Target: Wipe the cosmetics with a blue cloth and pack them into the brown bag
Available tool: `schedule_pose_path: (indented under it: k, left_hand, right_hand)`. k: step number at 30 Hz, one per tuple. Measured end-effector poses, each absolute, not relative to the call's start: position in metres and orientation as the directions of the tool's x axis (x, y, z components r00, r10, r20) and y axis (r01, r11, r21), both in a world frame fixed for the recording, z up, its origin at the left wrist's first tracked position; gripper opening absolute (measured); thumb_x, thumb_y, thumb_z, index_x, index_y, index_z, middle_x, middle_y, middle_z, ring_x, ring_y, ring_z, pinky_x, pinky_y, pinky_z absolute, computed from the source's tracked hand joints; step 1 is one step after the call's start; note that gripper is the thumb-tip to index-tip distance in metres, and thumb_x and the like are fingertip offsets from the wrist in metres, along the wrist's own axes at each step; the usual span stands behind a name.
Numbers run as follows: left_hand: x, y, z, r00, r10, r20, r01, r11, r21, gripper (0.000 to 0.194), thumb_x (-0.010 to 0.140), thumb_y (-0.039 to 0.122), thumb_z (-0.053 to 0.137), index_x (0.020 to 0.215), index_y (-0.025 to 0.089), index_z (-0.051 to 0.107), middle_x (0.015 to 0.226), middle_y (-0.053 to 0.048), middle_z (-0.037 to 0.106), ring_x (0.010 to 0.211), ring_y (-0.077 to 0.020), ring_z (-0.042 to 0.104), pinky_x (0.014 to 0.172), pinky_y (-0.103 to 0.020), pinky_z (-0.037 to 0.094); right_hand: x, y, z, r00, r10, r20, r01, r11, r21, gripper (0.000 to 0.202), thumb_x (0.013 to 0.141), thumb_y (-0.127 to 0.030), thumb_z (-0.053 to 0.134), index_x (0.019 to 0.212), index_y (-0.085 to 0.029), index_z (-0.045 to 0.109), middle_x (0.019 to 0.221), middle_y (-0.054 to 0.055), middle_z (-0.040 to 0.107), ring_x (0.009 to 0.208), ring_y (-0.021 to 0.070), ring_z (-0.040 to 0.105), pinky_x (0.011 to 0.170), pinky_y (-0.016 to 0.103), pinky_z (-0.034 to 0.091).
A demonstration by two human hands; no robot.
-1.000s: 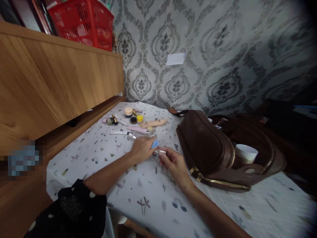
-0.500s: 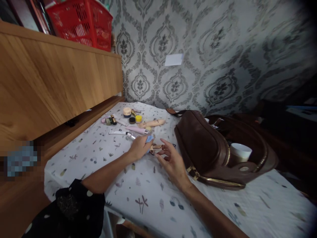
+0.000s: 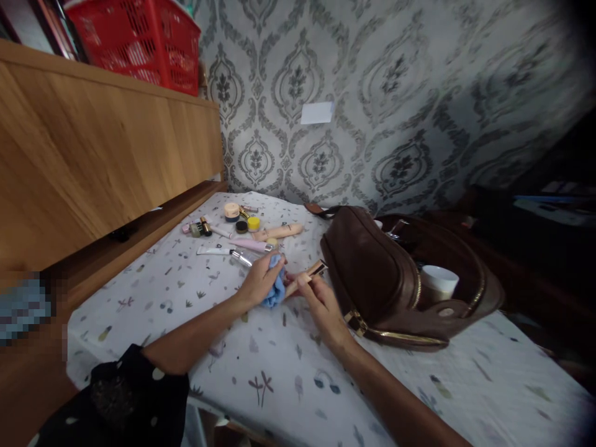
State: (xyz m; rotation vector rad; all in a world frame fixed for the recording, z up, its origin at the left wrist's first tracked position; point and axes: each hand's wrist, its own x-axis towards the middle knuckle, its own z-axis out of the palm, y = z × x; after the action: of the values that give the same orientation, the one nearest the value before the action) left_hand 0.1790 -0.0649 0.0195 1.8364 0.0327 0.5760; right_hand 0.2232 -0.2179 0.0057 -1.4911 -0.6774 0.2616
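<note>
Pinkish-beige slim container [image 3: 302, 281], with a dark patch near its upper end: we pinch it, tilted, in our right hand [image 3: 326, 310] above the white, print-covered bench [image 3: 233, 372]. Our left hand [image 3: 256, 282] grips a crumpled light-blue cloth [image 3: 274, 290] just beside it.

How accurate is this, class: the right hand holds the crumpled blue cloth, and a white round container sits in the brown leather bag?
Wrong hand: the head view shows the left hand holding the cloth. The container does sit in the bag.
</note>
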Motion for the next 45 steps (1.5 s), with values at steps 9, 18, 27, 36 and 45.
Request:
schedule_pose_path:
  k: [9, 18, 27, 36, 45]
  left_hand:
    - [0.168, -0.061, 0.042, 0.929, 0.230, 0.289, -0.281, -0.066, 0.957, 0.043, 0.085, 0.052, 0.060, 0.112, 0.019, 0.064, 0.058, 0.005, 0.054, 0.049, -0.0102, 0.054, 0.047, -0.019, 0.040]
    - [0.179, -0.053, 0.030, 0.928, 0.248, 0.277, -0.258, -0.108, 0.960, 0.036, 0.078, 0.053, 0.069, 0.076, 0.019, 0.058, 0.065, 0.003, 0.056, 0.057, -0.0101, 0.057, 0.056, -0.021, 0.048]
    - [0.183, -0.048, 0.022, 0.911, 0.315, 0.265, -0.227, -0.153, 0.962, 0.042, 0.080, 0.059, 0.065, 0.073, 0.019, 0.052, 0.060, 0.005, 0.051, 0.055, -0.0097, 0.052, 0.053, -0.020, 0.044]
    - [0.185, -0.044, 0.019, 0.887, 0.359, 0.290, -0.247, -0.160, 0.956, 0.038, 0.082, 0.055, 0.065, 0.074, 0.019, 0.056, 0.065, 0.004, 0.051, 0.059, -0.0089, 0.049, 0.057, -0.019, 0.041]
    - [0.186, -0.039, 0.017, 0.881, 0.379, 0.283, -0.242, -0.154, 0.958, 0.038, 0.083, 0.055, 0.063, 0.074, 0.019, 0.055, 0.062, 0.006, 0.048, 0.055, -0.0081, 0.044, 0.053, -0.019, 0.037]
  right_hand:
    - [0.216, -0.219, 0.012, 0.725, 0.670, 0.156, 0.179, 0.034, -0.983, 0.046, 0.081, -0.066, 0.060, 0.073, -0.022, 0.051, 0.057, -0.005, 0.050, 0.047, 0.0106, 0.041, 0.044, 0.023, 0.032]
    - [0.222, -0.216, 0.005, 0.708, 0.653, 0.269, 0.321, 0.041, -0.946, 0.030, 0.081, -0.050, 0.064, 0.081, -0.019, 0.064, 0.064, -0.003, 0.053, 0.059, 0.0132, 0.046, 0.055, 0.024, 0.035]
    - [0.224, -0.216, -0.002, 0.745, 0.643, 0.179, 0.245, -0.014, -0.969, 0.047, 0.070, -0.040, 0.076, 0.108, -0.021, 0.057, 0.071, -0.003, 0.065, 0.060, 0.0136, 0.050, 0.053, 0.023, 0.036]
    - [0.217, -0.217, 0.016, 0.689, 0.699, -0.189, -0.271, 0.007, -0.963, 0.041, 0.071, -0.058, 0.071, 0.076, -0.018, 0.065, 0.059, -0.003, 0.052, 0.047, 0.0092, 0.045, 0.041, 0.021, 0.034]
    - [0.217, -0.220, 0.018, 0.630, 0.761, -0.156, -0.300, 0.052, -0.953, 0.051, 0.060, -0.047, 0.086, 0.094, -0.021, 0.059, 0.075, 0.002, 0.071, 0.056, 0.0135, 0.062, 0.048, 0.022, 0.042]
